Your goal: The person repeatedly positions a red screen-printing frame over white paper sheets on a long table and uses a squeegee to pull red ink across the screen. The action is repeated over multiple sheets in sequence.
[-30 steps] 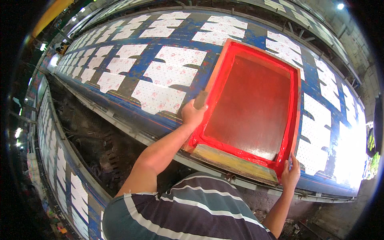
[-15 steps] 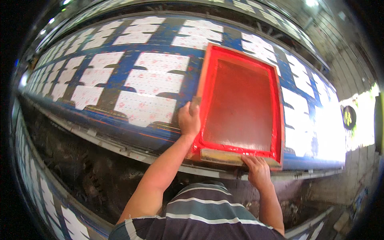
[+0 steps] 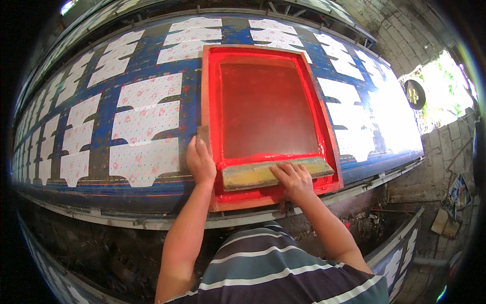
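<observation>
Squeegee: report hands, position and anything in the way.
Left hand holding left edge of the frame; right hand gripping the squeegee. Squeegee lies across the frame's near end. No obstruction visible on the mesh beyond.

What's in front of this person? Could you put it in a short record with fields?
Frame: wooden-edged, red inside, on the blue table
Screen: dark red, within the frame
Bar: yellowish brown, across the frame's near end
Left grip: at the frame's left side, by a brown block
Right grip: fingers over the bar
White pieces: flower-patterned, in rows on the table; cloth or paper, cannot tell
</observation>
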`<state>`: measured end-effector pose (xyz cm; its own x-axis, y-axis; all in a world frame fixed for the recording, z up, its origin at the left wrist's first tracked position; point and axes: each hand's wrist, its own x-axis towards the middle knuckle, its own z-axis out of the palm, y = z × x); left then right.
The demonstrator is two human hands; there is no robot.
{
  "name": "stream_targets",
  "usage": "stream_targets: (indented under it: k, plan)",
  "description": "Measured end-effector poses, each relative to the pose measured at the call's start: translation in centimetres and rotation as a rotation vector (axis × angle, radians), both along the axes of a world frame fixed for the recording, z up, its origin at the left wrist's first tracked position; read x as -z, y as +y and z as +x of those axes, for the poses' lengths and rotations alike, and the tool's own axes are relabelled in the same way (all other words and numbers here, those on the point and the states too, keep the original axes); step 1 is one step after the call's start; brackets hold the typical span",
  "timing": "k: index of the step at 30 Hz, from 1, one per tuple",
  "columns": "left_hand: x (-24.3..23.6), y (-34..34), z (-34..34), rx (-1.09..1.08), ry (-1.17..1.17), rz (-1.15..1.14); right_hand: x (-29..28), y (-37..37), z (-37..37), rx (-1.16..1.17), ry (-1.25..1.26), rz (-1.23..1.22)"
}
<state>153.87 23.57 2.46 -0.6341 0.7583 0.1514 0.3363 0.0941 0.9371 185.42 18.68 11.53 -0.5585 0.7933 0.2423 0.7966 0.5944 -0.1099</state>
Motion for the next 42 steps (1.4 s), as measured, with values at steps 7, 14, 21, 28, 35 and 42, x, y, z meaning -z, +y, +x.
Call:
stream_targets:
  k: [7, 14, 21, 28, 35, 42]
  plan:
    - [-0.1, -0.3, 0.1, 0.017, -0.042, -0.022, 3.9, 15.9, -1.1, -0.049, 0.026, 0.135]
    - [-1.6, -0.5, 0.7, -0.02, -0.069, -0.101, 4.5, 35.8, -2.9, -0.07, -0.076, 0.182]
    - [-0.6, -0.5, 0.4, -0.105, -0.103, -0.132, 3.8, 48.8, -5.0, -0.041, -0.101, 0.097]
    - [1.0, -0.8, 0.3, -0.137, -0.083, -0.105, 4.4, 45.6, -3.8, -0.067, -0.075, 0.134]
    - [0.3, -0.6, 0.3, -0.107, -0.023, -0.096, 1.6, 49.9, -4.3, -0.016, -0.068, 0.041]
    - [-0.6, -0.7, 1.1, -0.113, -0.078, -0.094, 2.7, 54.5, -5.0, -0.052, -0.11, 0.003]
